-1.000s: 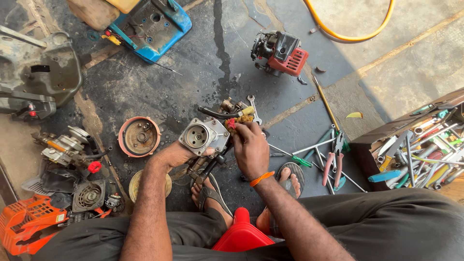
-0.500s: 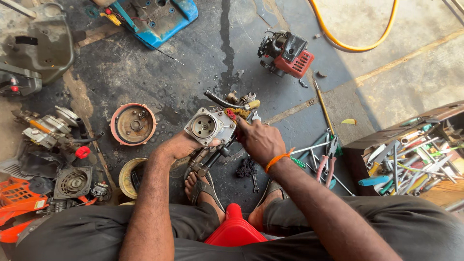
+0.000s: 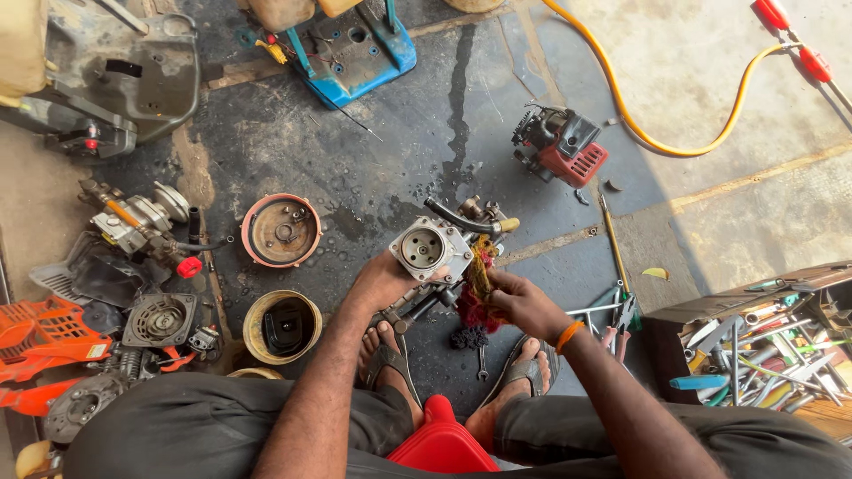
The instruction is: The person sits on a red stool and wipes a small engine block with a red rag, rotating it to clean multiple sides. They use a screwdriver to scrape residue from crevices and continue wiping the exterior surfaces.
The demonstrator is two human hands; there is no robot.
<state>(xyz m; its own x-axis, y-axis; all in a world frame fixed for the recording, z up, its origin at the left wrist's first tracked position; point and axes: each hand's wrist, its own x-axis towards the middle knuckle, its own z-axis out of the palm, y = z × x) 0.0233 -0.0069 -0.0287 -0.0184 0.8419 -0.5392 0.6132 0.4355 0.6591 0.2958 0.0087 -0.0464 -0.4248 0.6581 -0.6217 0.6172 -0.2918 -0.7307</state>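
My left hand (image 3: 380, 284) grips a grey metal engine part (image 3: 432, 251) with a round bore, holding it up above my sandalled feet. A black curved pipe and brass fittings (image 3: 475, 218) stick out of its far side. My right hand (image 3: 522, 302) is shut on a red and yellow rag (image 3: 477, 286) and presses it against the part's right side.
A small red engine (image 3: 561, 145) lies ahead on the wet floor, with a yellow hose (image 3: 657, 142) beyond it. A round orange cover (image 3: 281, 231), a tin (image 3: 282, 325) and engine parts (image 3: 142, 222) lie left. An open toolbox (image 3: 763, 341) stands right. Loose tools (image 3: 617, 310) lie by my feet.
The view has shifted slightly. My right hand has slid down the part's right side and now presses the rag there; my left hand keeps hold of the part.
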